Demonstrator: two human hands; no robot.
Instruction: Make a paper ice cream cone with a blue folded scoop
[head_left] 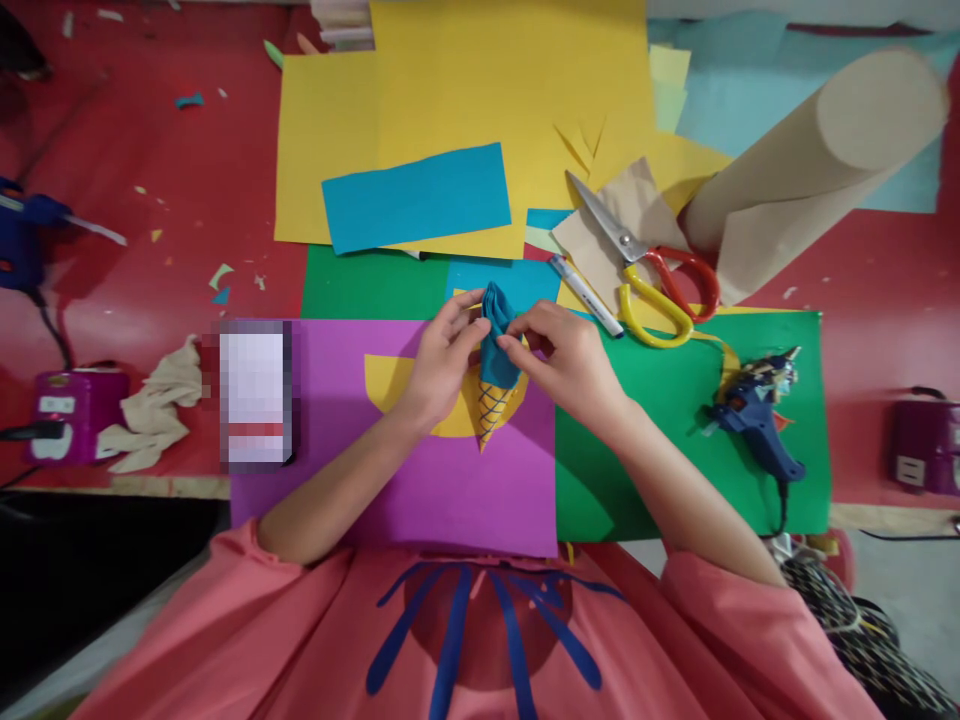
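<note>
Over the purple sheet (pixel 300 500), a paper ice-cream cone (pixel 491 412) points its tip toward me. Dark criss-cross lines mark its yellow lower part, and folded blue paper (pixel 496 360) rises out of the top. My left hand (pixel 442 355) grips the blue paper from the left between thumb and fingers. From the right, my right hand (pixel 566 350) pinches the same paper with thumb and forefinger. Behind the cone lies a yellow rounded paper piece (pixel 386 380), partly covered by my left hand.
Scissors (pixel 630 250) and a marker (pixel 589 297) lie beyond my right hand. A glue gun (pixel 757 415) rests on the green sheet (pixel 630 490); another glue gun (pixel 22 235) is far left. A brown paper roll (pixel 810 160) stands back right. A phone (pixel 255 395) lies left.
</note>
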